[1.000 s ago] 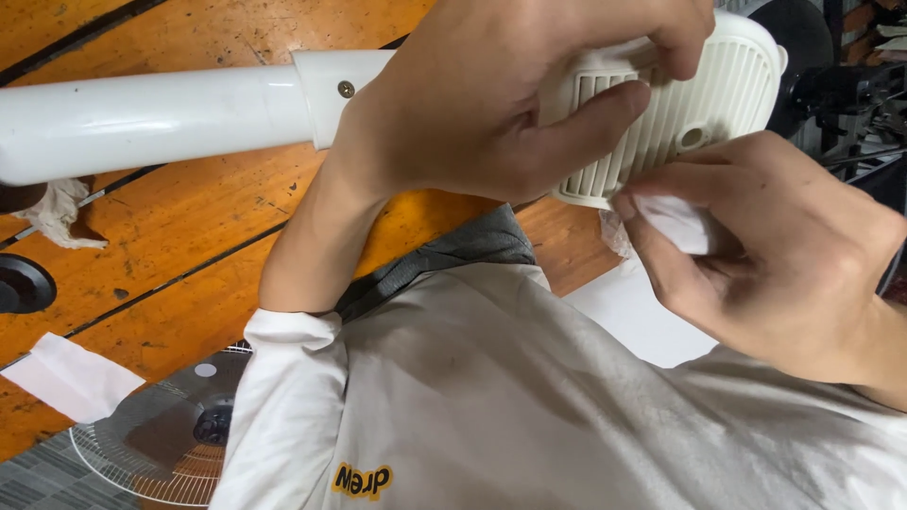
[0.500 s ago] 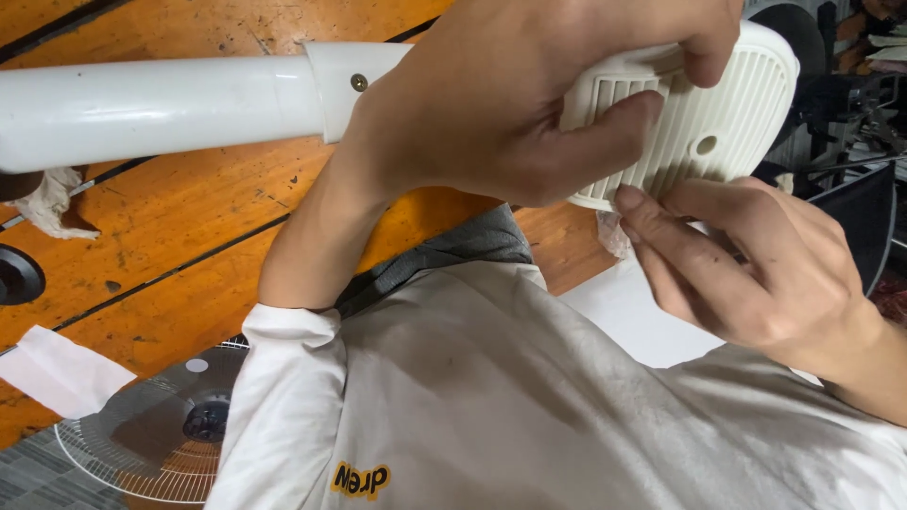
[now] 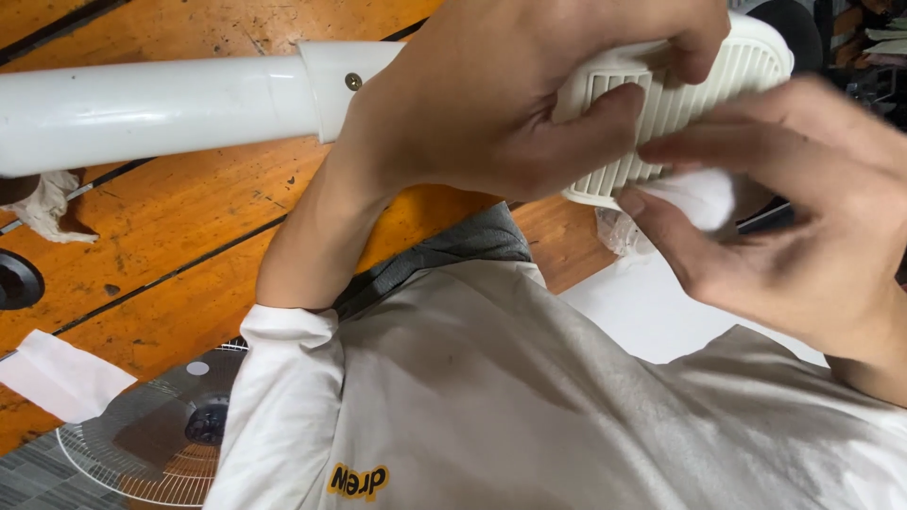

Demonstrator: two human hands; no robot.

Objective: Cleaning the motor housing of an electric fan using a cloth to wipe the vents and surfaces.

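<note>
1. Firmly, the white ribbed plastic grille housing point(image 3: 680, 104) on the white round pole point(image 3: 142, 109) is clamped by the left hand point(image 3: 510, 94) above the lap.
2. Gently, the crumpled white wipe point(image 3: 704, 196) pinched in the right hand point(image 3: 794, 208) is best drawn along the slats, into the grooves.

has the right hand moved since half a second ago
Yes. The right hand has risen against the vented cover, now overlapping its lower right, with a white wipe in its fingers.

Orange wooden floor point(image 3: 179, 227) carries a white paper scrap point(image 3: 61, 375), crumpled rag point(image 3: 42, 206) and fan grille point(image 3: 156, 439)
</note>
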